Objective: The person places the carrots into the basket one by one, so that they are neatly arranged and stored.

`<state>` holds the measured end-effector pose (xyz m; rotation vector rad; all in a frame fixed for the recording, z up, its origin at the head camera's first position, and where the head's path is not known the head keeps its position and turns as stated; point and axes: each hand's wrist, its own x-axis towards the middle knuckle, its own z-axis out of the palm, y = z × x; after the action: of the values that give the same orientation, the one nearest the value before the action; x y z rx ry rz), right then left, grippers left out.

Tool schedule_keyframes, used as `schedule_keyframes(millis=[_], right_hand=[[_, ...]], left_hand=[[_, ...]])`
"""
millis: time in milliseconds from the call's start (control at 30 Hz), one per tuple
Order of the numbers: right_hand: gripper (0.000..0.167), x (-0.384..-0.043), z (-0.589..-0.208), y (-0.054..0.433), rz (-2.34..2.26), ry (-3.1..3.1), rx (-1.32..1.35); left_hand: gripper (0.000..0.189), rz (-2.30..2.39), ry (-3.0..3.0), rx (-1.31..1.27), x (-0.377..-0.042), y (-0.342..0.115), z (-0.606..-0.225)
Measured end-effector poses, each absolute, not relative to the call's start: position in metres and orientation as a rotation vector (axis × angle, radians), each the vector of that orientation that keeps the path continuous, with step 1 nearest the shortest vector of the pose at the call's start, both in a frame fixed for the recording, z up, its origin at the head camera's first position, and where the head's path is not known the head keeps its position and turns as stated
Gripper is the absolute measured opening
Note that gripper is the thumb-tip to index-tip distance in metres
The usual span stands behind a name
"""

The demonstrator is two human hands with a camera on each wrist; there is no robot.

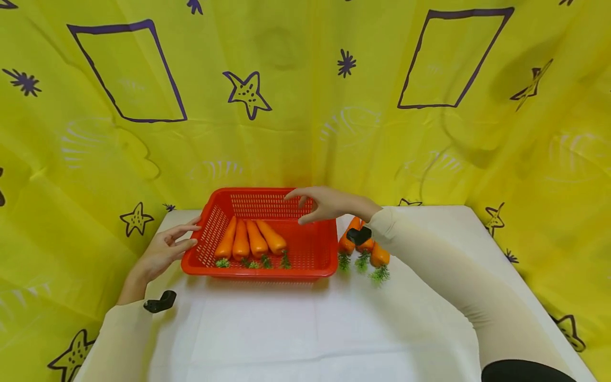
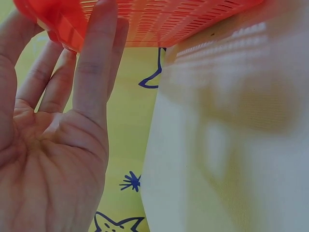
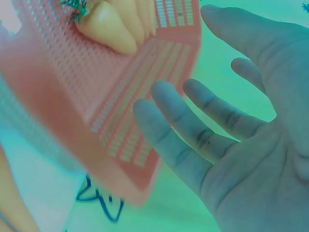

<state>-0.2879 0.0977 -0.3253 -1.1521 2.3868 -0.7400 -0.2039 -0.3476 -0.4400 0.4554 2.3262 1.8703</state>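
Note:
A red slotted plastic basket (image 1: 260, 271) stands on the white table. Several orange carrots (image 1: 241, 241) with green tops lie side by side in its left half. My left hand (image 1: 159, 254) is at the basket's left rim, and its loosely extended fingers touch the edge in the left wrist view. Over the right part of the basket hovers my right hand (image 1: 324, 204), fingers spread and slightly bent, holding nothing. Three more carrots (image 1: 380, 254) lie on the table just right of the basket, partly hidden behind my right wrist.
A white cloth covers the table (image 1: 267, 329). Yellow curtains (image 1: 286, 138) with starfish and frame drawings surround it at the back and sides, close behind the basket. Black wrist cameras (image 1: 160, 302) sit on both of my sleeves.

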Motion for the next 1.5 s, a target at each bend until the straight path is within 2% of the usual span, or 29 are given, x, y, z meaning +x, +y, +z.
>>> schedule_keyframes(millis=[333, 1000, 1500], right_hand=[[0.068, -0.282, -0.315, 0.155, -0.806, 2.444, -1.033], [0.070, -0.264, -0.329, 0.280, -0.939, 2.541, -0.716], [0.073, -0.255, -0.348, 0.327, -0.984, 2.559, -0.605]], left_hand=[[0.036, 1.891, 2.309, 0.446, -0.203, -0.348, -0.439], [0.036, 1.884, 2.319, 0.453, -0.204, -0.346, -0.438], [0.037, 1.877, 2.325, 0.447, -0.204, -0.346, -0.441]])
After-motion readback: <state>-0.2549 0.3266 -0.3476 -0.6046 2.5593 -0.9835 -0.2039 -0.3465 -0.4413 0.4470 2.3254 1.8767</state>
